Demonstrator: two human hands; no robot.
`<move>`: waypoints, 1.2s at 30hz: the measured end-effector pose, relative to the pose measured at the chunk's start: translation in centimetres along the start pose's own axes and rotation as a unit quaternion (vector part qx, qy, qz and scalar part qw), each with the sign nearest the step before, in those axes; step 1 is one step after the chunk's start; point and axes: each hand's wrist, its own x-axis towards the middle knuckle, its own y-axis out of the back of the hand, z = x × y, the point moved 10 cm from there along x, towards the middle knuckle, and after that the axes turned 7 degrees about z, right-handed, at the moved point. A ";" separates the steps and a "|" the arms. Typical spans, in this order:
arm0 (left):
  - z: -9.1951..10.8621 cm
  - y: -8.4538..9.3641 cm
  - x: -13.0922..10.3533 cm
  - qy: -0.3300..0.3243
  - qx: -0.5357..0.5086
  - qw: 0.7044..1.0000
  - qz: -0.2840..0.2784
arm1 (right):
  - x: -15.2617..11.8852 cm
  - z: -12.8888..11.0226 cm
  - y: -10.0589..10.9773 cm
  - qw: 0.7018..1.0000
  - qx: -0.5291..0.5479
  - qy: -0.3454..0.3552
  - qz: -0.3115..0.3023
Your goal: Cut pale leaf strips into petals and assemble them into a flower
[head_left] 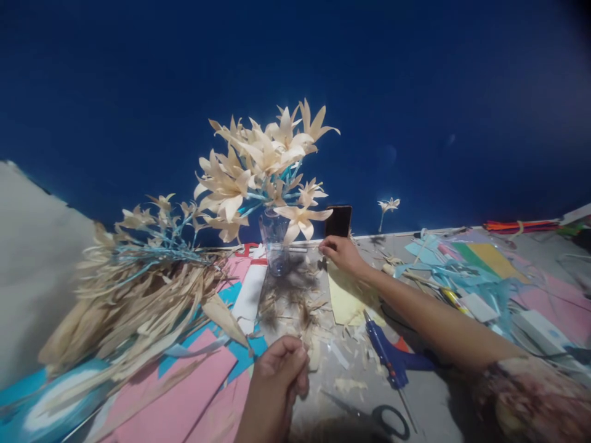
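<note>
My left hand (281,372) is at the lower middle, its thumb and index finger pinched together; whatever is between them is too small to make out. My right hand (340,253) reaches forward above a pale yellow sheet (344,301), fingers bent together near a dark phone (338,221) that leans on the blue wall. Left of that hand, a clear vase (277,255) holds a bunch of cream flowers (263,154) with light blue stems. A blue glue gun (388,354) lies below my right forearm, with dark-handled scissors (390,421) nearer the front.
Dried husks (152,307) and more flowers (161,221) are piled on the left, over pink paper (175,394). A blue ribbon roll (64,394) lies front left. Coloured sheets (489,258) and light blue strips cover the right. One small flower (388,206) stands by the wall.
</note>
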 end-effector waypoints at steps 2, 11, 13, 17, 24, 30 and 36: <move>0.0 -0.1 0.0 0.002 -0.010 1.000 -0.005 | -0.2 0.1 -0.1 0.998 0.050 -0.023 0.001; 1.9 -1.5 -1.1 -0.001 -0.057 0.998 -0.009 | -10.2 -7.2 4.4 0.985 0.172 -0.006 0.024; 2.3 -2.2 -1.7 -0.009 -0.058 0.998 -0.020 | -12.9 -9.5 6.1 0.987 0.122 0.067 0.077; 2.9 -3.0 -3.2 -0.048 -0.026 0.998 -0.034 | -17.1 -12.4 7.2 0.966 0.063 0.191 0.164; 3.9 -3.8 -5.2 -0.136 0.093 0.985 -0.042 | -20.3 -13.5 7.9 0.937 0.046 0.250 0.238; 4.1 -3.6 -5.1 -0.149 0.119 0.982 -0.009 | -21.1 -13.1 8.2 0.938 0.089 0.222 0.250; 3.0 -3.8 -4.7 -0.068 0.022 0.997 -0.026 | -19.6 -8.3 6.5 0.957 0.240 -0.006 0.165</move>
